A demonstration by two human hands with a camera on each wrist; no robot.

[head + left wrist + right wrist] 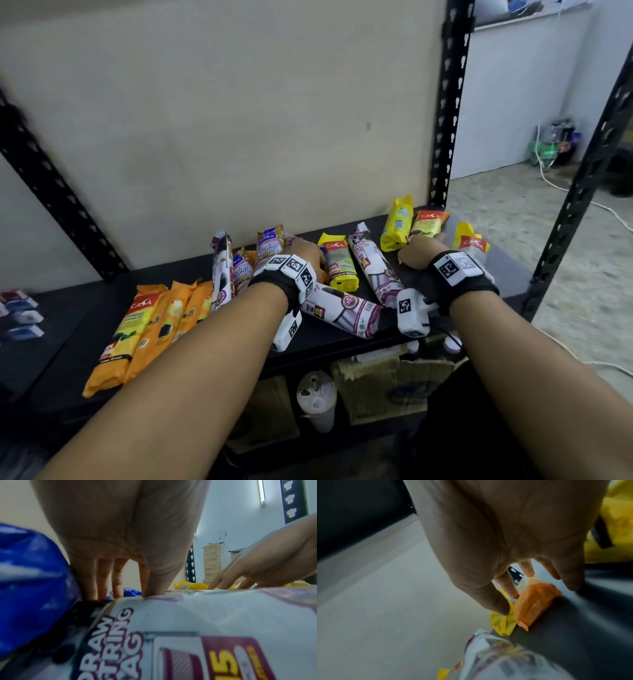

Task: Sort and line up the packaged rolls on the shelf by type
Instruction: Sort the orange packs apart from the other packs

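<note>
On the black shelf (pixel 445 308) lie mixed packaged rolls. Orange rolls (pixel 150 325) line the front left beside a white drawstring roll (pixel 221 270) and blue handle-bag rolls (pixel 270 243). My left hand (pixel 320 260) reaches between a blue roll (pixel 34 581) and a yellow roll (pixel 339 263). Its fingers (pixel 102 577) point straight down behind a lying white drawstring roll (pixel 205 615) and grip nothing. My right hand (pixel 409 251) spreads its fingers (pixel 508 586) over the end of an orange roll (pixel 537 603), thumb on a yellow roll (pixel 501 623).
Another white drawstring roll (pixel 375 270) lies between my hands, and a yellow roll (pixel 471 245) sits at the far right. Black uprights (pixel 448 102) frame the shelf against a beige back panel. Boxes and a bottle (pixel 317 397) stand on the level below. Small blue packs (pixel 24 318) lie far left.
</note>
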